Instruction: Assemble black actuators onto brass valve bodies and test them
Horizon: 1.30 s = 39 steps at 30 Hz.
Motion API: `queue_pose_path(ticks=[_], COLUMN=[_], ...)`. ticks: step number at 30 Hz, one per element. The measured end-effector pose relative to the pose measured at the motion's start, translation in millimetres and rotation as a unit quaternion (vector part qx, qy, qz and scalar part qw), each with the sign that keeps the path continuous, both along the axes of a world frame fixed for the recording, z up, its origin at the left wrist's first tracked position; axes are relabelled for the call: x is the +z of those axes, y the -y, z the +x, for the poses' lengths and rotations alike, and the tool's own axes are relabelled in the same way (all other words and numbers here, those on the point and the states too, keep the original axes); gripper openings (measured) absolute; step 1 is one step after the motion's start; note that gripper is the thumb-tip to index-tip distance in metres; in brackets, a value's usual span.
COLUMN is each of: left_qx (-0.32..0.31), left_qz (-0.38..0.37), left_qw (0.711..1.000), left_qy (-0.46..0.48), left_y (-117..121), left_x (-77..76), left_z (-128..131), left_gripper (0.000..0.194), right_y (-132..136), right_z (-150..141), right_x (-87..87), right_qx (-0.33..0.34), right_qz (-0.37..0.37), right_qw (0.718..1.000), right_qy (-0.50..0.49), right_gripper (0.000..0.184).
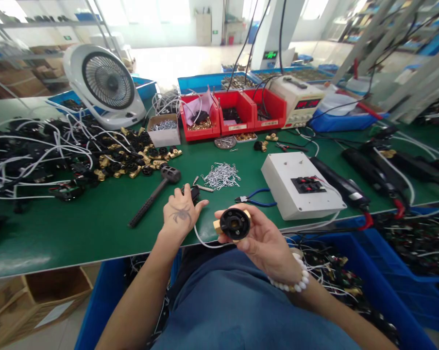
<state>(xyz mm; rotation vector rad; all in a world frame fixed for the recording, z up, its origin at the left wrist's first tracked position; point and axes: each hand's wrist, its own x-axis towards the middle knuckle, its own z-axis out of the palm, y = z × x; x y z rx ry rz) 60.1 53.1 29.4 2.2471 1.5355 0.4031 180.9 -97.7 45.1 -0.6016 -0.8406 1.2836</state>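
I see my right hand point(265, 243) nearest me, curled around a round black valve part with brass fittings point(234, 224), its dark face turned up toward the camera; the fingers grip it from below and behind. A white bead bracelet point(295, 282) sits on that wrist. Just left of it, my left hand point(181, 214) lies palm-down on the green bench point(95, 228), fingers bent over a small black component point(194, 193) whose white wire point(205, 241) loops back off the bench edge between both hands. Whether the left hand truly grips that piece, I cannot tell.

Just beyond the left hand lies a black hammer point(154, 194), and ahead of both hands a loose heap of small metal clips point(221, 176). Blue-handled pliers point(256, 198) rest right of the clips, beside a white test box point(299, 187).

Farther off, left of the hands, a cardboard box point(164, 129) holds silvery screws. Straight beyond, three red bins point(237, 114) stand side by side: the left holds brass bits and pink paper, the middle dark parts, the right cables. A white fan point(105, 85) stands far left.
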Motion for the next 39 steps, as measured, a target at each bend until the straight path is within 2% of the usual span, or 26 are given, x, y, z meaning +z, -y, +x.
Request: queue_pose_path(ticks=[4,6,8,10,13,14,15,18,22,24,30,34,36,39], left_qx=[-0.010,-0.026,-0.048,-0.059,-0.035,-0.023,-0.016,-0.023,-0.081,-0.111,-0.140,-0.158,-0.165,-0.179], left_qz=[-0.029,-0.057,-0.094,-0.179,-0.314,-0.329,-0.323,-0.261,-0.148,-0.102,0.012,0.099,0.113,0.096], left_qw=[0.992,0.978,0.956,0.900,0.758,0.728,0.721,0.749,0.822,0.846,0.871,0.887,0.890,0.892], left_qy=[0.119,0.200,0.275,0.393,0.571,0.602,0.612,0.609,0.544,0.511,0.471,0.423,0.411,0.405], left_y=[-8.9,-10.8,-7.1,1.9,19.4,25.0,30.3,44.1,57.1,61.3,70.2,71.1,69.8,66.9], left_x=[-22.2,-23.8,-18.0,-6.6,12.8,18.0,22.1,28.3,29.0,28.8,33.5,37.5,37.0,33.3], left_z=[-2.1,-11.2,-20.2,-26.1,-28.2,-27.9,-27.5,-28.2,-33.3,-35.5,-35.3,-32.5,-31.5,-31.3], left_gripper=[0.056,0.056,0.055,0.055,0.059,0.061,0.061,0.058,0.052,0.051,0.049,0.049,0.049,0.049], right_y=[5.9,8.1,9.2,9.1,7.6,6.9,6.3,4.6,3.0,2.8,5.3,5.0,4.0,3.0], right_z=[0.6,0.8,-0.7,-4.0,-11.0,-13.3,-15.4,-19.4,-20.7,-20.5,-21.8,-25.2,-26.4,-27.0], right_x=[5.6,6.9,6.7,4.8,-0.9,-2.9,-4.8,-7.7,-5.3,-3.0,7.0,12.5,13.4,13.0], right_qx=[-0.027,-0.024,-0.001,0.028,0.051,0.054,0.056,0.053,0.034,0.028,0.055,-0.016,-0.045,-0.040], right_qz=[-0.040,-0.045,-0.037,-0.038,-0.063,-0.074,-0.083,-0.103,-0.119,-0.119,-0.139,-0.134,-0.128,-0.129], right_qw=[0.998,0.998,0.999,0.999,0.996,0.996,0.995,0.993,0.992,0.992,0.989,0.990,0.988,0.988], right_qy=[0.034,0.037,0.021,-0.003,-0.021,-0.018,-0.012,0.014,0.036,0.036,0.003,0.050,0.078,0.081], right_gripper=[0.041,0.042,0.042,0.039,0.038,0.039,0.041,0.042,0.042,0.041,0.041,0.043,0.043,0.044])
